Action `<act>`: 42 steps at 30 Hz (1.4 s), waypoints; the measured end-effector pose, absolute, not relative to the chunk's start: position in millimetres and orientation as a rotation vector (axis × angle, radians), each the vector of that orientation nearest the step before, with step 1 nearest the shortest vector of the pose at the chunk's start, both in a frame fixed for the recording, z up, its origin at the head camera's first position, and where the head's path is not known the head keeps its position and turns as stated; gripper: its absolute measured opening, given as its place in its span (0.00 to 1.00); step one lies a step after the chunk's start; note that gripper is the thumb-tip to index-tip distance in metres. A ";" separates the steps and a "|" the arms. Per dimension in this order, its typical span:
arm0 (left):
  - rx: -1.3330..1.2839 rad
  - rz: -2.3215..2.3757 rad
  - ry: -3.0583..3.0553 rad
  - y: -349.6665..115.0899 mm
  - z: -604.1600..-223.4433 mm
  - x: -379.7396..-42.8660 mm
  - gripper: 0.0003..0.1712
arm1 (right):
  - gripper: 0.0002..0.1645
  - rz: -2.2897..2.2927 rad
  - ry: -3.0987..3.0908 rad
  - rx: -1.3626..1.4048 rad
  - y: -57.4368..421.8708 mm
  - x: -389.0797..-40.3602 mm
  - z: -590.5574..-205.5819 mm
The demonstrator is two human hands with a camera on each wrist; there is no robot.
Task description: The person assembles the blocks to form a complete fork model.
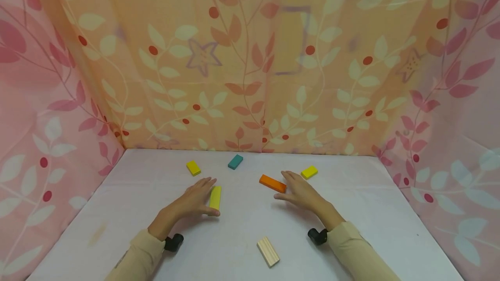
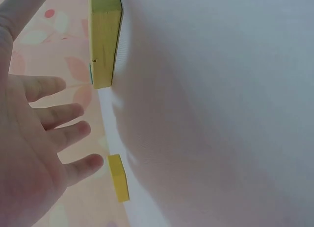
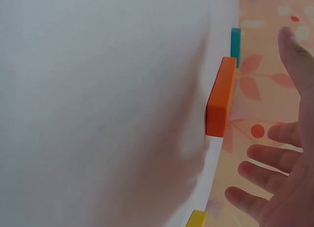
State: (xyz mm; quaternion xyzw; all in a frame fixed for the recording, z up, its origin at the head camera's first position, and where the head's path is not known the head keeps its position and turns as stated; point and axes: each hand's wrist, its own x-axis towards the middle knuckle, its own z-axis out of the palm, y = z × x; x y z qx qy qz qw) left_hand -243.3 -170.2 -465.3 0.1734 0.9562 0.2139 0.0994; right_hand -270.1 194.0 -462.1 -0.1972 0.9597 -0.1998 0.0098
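Note:
My left hand (image 1: 194, 199) hovers beside a long yellow block (image 1: 215, 197), fingers and thumb spread around its left side. In the left wrist view that block (image 2: 104, 43) lies apart from the spread fingers (image 2: 68, 136). At the right, my right hand (image 1: 300, 189) is held over the table near the right end of an orange block (image 1: 272, 183). The right wrist view shows the orange block (image 3: 222, 99) with a gap between it and the extended fingers (image 3: 265, 173). Neither hand holds anything.
On the white table (image 1: 242, 229) lie a short yellow block (image 1: 193, 168), a teal block (image 1: 235, 161) and another yellow block (image 1: 309, 172) toward the back. A grooved plain wood block (image 1: 268, 251) lies near the front. Patterned cloth (image 1: 250, 112) encloses the back and sides.

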 end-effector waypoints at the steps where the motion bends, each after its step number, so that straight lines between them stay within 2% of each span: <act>1: 0.518 0.637 2.825 -170.0 -465.5 -243.8 0.65 | 0.54 -0.627 2.990 -0.617 192.7 -271.5 -462.6; 11: 0.496 0.678 2.783 -167.2 -463.7 -245.7 0.62 | 0.47 -0.679 2.942 -0.616 180.3 -283.5 -464.8; 29: 0.582 0.714 2.731 -169.6 -464.3 -244.5 0.53 | 0.23 -0.646 2.927 -0.676 166.5 -297.9 -468.6; 42: 0.571 0.723 2.710 -168.9 -465.8 -245.1 0.49 | 0.19 -0.587 2.943 -0.611 163.0 -301.1 -469.7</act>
